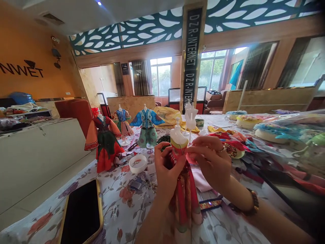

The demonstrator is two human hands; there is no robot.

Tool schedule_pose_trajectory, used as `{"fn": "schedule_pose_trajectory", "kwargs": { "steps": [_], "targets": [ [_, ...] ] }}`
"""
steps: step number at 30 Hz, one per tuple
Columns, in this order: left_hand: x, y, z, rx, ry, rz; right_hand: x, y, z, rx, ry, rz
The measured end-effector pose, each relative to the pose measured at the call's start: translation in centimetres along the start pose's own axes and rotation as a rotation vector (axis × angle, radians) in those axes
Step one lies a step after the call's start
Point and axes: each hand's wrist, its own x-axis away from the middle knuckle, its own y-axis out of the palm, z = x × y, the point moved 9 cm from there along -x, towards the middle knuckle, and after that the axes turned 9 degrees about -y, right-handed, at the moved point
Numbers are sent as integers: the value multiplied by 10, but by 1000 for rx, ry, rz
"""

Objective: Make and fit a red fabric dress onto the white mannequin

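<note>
A small white mannequin (178, 137) in a red and brown dress (186, 196) stands upright in front of me. My left hand (167, 169) is wrapped round its waist and chest from the left. On the other side, my right hand (212, 159) pinches at the dress top with thumb and forefinger; what lies between those fingertips is too small to make out. A thin dark line, like a thread or needle, shows on the yellow-edged bodice. Beside the skirt lies a jewelled trim strip (210, 204), with pink cloth (201, 179) behind it.
Three dressed mannequins stand at the left back, one in a blue jacket (147, 118). A white ring-shaped dish (137, 164) and a phone (81, 213) lie on the flowered tablecloth. Bare white mannequins (191, 117) stand behind my hands. Cloth scraps and several round trimmed pieces (250, 121) spread to the right.
</note>
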Motion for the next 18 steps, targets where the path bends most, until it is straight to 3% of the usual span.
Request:
{"fn": "schedule_pose_trajectory", "kwargs": {
  "steps": [4, 7, 13, 18],
  "targets": [
    [-9, 3, -6, 110, -138, -148, -8, -10, 1, 28, 12, 50],
    [-14, 4, -13, 152, -218, -230, -16, -14, 8, 24, 100, 25],
    [-14, 3, -19, 132, -255, -302, -17, -13, 19, -9, 295, -210],
    [-12, 6, -14, 61, -229, -347, 27, -15, 18, 29, 370, -526]
  ]
}}
